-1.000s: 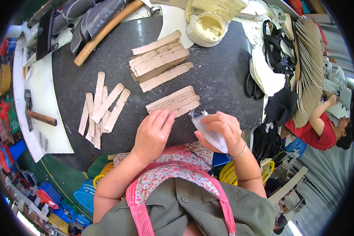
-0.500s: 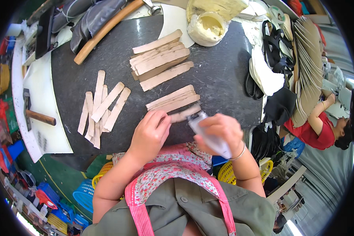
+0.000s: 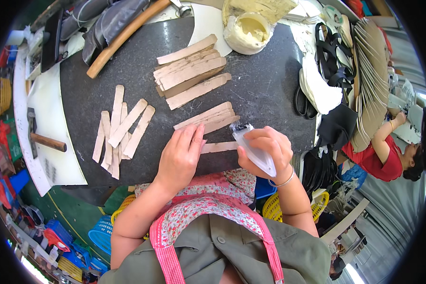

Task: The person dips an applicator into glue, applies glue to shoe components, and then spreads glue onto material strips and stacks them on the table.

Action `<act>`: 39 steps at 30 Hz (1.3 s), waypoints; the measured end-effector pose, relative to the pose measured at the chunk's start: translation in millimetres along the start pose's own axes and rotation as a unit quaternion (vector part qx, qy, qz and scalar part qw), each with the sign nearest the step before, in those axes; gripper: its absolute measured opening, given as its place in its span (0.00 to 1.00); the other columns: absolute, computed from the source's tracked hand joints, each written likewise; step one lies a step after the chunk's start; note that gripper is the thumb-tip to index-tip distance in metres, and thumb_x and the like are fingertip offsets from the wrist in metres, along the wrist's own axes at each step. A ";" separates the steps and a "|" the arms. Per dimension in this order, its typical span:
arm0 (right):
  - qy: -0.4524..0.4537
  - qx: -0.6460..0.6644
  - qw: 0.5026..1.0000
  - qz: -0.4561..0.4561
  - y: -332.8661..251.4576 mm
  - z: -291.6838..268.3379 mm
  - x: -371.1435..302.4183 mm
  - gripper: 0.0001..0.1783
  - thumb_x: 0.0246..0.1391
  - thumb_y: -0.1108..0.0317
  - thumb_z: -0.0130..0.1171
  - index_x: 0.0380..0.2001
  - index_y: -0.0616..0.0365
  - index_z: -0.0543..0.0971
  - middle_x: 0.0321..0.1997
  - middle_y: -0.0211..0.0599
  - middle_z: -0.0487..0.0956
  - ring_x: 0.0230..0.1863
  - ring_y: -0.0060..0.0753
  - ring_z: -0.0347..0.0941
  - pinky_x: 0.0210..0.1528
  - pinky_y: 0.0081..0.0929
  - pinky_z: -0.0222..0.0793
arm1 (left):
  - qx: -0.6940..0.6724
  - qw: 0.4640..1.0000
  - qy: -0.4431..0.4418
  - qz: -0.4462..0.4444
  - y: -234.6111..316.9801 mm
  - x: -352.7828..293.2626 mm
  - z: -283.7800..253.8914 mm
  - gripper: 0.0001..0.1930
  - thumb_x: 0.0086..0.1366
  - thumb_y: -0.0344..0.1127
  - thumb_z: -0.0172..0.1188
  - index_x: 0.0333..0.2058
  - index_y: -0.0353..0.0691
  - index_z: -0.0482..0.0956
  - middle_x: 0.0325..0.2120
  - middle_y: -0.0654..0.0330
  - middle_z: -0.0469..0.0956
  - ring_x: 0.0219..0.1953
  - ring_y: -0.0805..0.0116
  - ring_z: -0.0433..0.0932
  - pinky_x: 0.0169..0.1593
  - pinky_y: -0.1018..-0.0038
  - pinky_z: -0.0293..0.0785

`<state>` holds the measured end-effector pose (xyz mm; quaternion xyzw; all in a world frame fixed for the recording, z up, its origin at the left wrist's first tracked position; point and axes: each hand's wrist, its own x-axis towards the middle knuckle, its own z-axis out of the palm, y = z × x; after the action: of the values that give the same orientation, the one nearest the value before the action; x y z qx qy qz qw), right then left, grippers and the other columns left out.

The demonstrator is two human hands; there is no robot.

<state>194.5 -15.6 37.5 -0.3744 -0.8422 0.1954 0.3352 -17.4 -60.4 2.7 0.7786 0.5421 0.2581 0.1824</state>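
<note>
My left hand (image 3: 181, 156) lies flat on a thin tan strip (image 3: 220, 147) on the dark work table (image 3: 265, 94), pinning its left end. My right hand (image 3: 265, 151) grips a small clear plastic brush (image 3: 256, 152), its tip at the strip's right end. Just beyond the strip lies a short stack of like strips (image 3: 208, 118). A larger pile of strips (image 3: 190, 71) sits farther back, and a loose fan of strips (image 3: 120, 130) lies to the left.
A pot of yellowish glue (image 3: 252, 29) stands at the back. A hammer (image 3: 45, 139) rests on white sheets at left; a long wooden handle (image 3: 125, 35) lies at back left. Black straps and fanned soles (image 3: 371, 80) are on the right. Another person in red (image 3: 388, 156) works at far right.
A single strip now lies in front of the stack under my left hand. My right hand with the brush has moved up to the strip's right end.
</note>
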 end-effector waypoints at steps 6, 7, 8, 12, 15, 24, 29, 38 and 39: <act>-0.007 0.038 0.997 -0.060 -4.4 27.8 2.3 0.19 0.37 0.73 0.72 0.30 0.59 0.70 0.36 0.41 0.77 0.23 0.35 0.71 0.24 0.28 0.70 | 0.001 1.000 -0.001 0.013 -1.5 -0.7 2.7 0.23 0.53 0.24 0.65 0.50 0.31 0.76 0.40 0.52 0.73 0.38 0.55 0.75 0.40 0.65 0.75; -0.008 0.039 0.997 -0.062 -5.9 27.6 1.9 0.19 0.37 0.73 0.72 0.30 0.59 0.70 0.36 0.41 0.77 0.23 0.35 0.71 0.24 0.28 0.70 | 0.001 1.000 0.000 0.012 -1.3 -0.5 2.4 0.23 0.53 0.24 0.65 0.50 0.31 0.76 0.40 0.52 0.73 0.38 0.55 0.75 0.40 0.65 0.75; -0.043 0.049 0.997 -0.051 -9.4 26.3 0.6 0.19 0.36 0.73 0.72 0.29 0.59 0.71 0.36 0.41 0.77 0.24 0.35 0.72 0.24 0.28 0.71 | -0.003 1.000 0.003 0.008 -0.7 0.1 2.0 0.22 0.53 0.24 0.66 0.49 0.31 0.76 0.40 0.52 0.74 0.38 0.54 0.75 0.40 0.65 0.75; 0.008 0.066 0.998 -0.023 -8.4 12.7 12.6 0.15 0.40 0.70 0.72 0.27 0.57 0.73 0.31 0.37 0.78 0.23 0.32 0.73 0.24 0.29 0.71 | -0.034 0.999 0.010 -0.030 -2.0 -2.9 3.7 0.18 0.53 0.24 0.66 0.43 0.32 0.77 0.39 0.53 0.73 0.39 0.54 0.74 0.41 0.64 0.74; 0.154 -0.012 0.988 -0.026 15.4 -12.6 53.6 0.09 0.48 0.69 0.70 0.29 0.56 0.79 0.27 0.35 0.80 0.21 0.31 0.74 0.21 0.27 0.69 | -0.031 0.998 0.001 -0.058 1.2 -1.2 0.3 0.15 0.52 0.26 0.66 0.40 0.33 0.77 0.38 0.53 0.73 0.41 0.53 0.74 0.42 0.63 0.73; 0.112 -0.173 0.979 0.004 87.8 -13.8 138.8 0.08 0.56 0.69 0.62 0.28 0.61 0.75 0.26 0.44 0.79 0.23 0.44 0.75 0.26 0.35 0.68 | -0.029 0.999 0.013 0.030 -5.1 -26.3 -0.9 0.19 0.48 0.32 0.70 0.41 0.41 0.80 0.38 0.59 0.75 0.42 0.58 0.73 0.43 0.64 0.70; 0.194 -0.156 0.954 0.165 73.2 -36.2 122.0 0.09 0.56 0.69 0.62 0.25 0.61 0.76 0.17 0.37 0.78 0.16 0.31 0.74 0.20 0.28 0.65 | -0.014 0.999 0.012 0.039 -14.6 -47.5 -9.1 0.18 0.48 0.33 0.70 0.41 0.41 0.81 0.37 0.60 0.76 0.41 0.59 0.74 0.42 0.65 0.70; 0.050 0.063 0.995 0.058 24.2 -21.8 23.9 0.16 0.41 0.74 0.74 0.31 0.60 0.76 0.33 0.43 0.81 0.28 0.34 0.79 0.29 0.23 0.74 | 0.086 0.993 0.036 -0.066 -44.1 -98.5 -55.5 0.17 0.49 0.28 0.70 0.41 0.40 0.82 0.35 0.58 0.76 0.39 0.56 0.74 0.43 0.63 0.70; 0.047 0.062 0.995 0.062 14.9 -17.1 17.0 0.17 0.40 0.74 0.74 0.31 0.60 0.75 0.33 0.44 0.81 0.28 0.36 0.79 0.29 0.25 0.74 | 0.106 0.991 0.038 -0.077 -47.5 -101.0 -60.5 0.18 0.49 0.27 0.70 0.41 0.40 0.82 0.35 0.58 0.76 0.40 0.56 0.74 0.43 0.62 0.70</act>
<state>205.7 8.3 47.9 -0.4133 -0.7871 0.2498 0.3837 -117.5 -138.5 3.7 0.7390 0.6313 0.2138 0.0980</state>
